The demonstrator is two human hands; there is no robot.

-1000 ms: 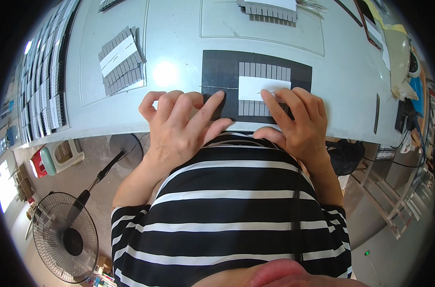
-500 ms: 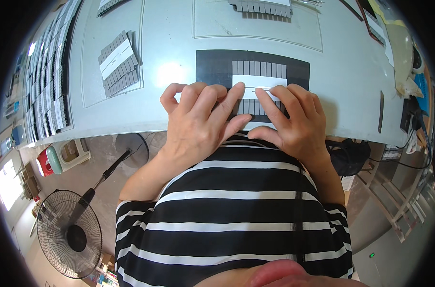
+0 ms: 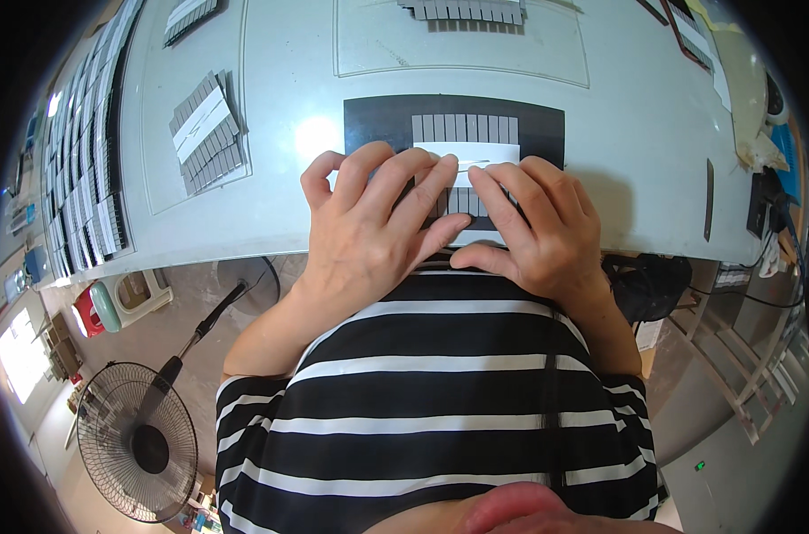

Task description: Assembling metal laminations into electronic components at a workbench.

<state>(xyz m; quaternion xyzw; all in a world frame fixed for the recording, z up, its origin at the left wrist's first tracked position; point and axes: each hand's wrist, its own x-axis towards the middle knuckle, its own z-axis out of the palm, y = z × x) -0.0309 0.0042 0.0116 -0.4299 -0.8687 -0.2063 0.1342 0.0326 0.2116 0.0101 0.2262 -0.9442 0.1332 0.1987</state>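
A row of narrow grey strips (image 3: 465,128) lies on a black rectangular mat (image 3: 547,127) at the table's near edge. Across their middle runs a white paper band (image 3: 507,153) with thin pale strands (image 3: 475,162) on it. My left hand (image 3: 373,214) reaches over from the left, fingers bent but apart, its index fingertip on the band. From the right, my right hand (image 3: 547,222) rests its index fingertip on the band too, a small gap away. Both thumbs point inward near the table edge. My hands hide the strips' lower corners.
Similar banded strip bundles lie at left (image 3: 207,133) and far middle (image 3: 467,11). Long stacked rows of strips (image 3: 93,133) fill the table's left side. A dark thin bar (image 3: 709,200) lies at right. A standing fan (image 3: 146,445) is on the floor at lower left.
The whole view has shifted slightly. Against the band, both hands have moved a little to the right, and the gap between the index fingertips has narrowed.
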